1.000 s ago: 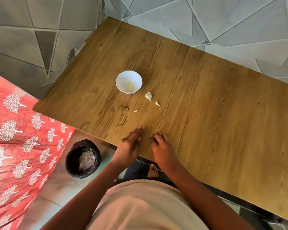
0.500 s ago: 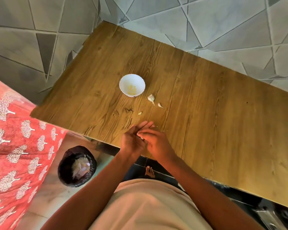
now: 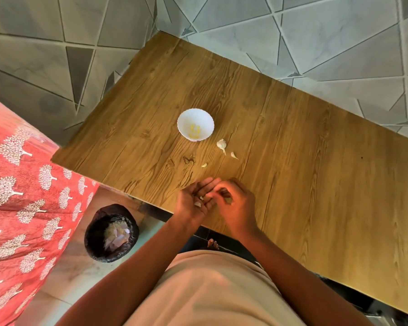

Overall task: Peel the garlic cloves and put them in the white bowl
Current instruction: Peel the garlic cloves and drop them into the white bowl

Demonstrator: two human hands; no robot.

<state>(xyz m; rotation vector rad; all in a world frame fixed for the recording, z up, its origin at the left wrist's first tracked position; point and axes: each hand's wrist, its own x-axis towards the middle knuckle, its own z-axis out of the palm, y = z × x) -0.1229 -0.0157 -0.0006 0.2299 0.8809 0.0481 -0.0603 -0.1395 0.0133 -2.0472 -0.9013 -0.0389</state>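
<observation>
In the head view, my left hand (image 3: 193, 203) is in the lower middle of the frame, over the near edge of the wooden table (image 3: 304, 175). It lies palm up with the fingers nearly straight, and small white pieces of garlic skin (image 3: 197, 204) rest on the palm. My right hand (image 3: 233, 203) is just beside it, touching its fingers. The right fingers are curled, and the fingertips come together at the left palm; I cannot tell if they pinch something.

The white bowl (image 3: 183, 118) stands above my hands, near the centre of the frame, with yellowish peeled cloves (image 3: 194, 131) inside. To the lower right of the bowl lie an unpeeled garlic clove (image 3: 221, 145), a smaller clove (image 3: 233, 155) and one small piece (image 3: 204, 165), all apart from each other.

At the lower left, on the floor, stands a black bin (image 3: 97, 234) with garlic skins inside.
</observation>
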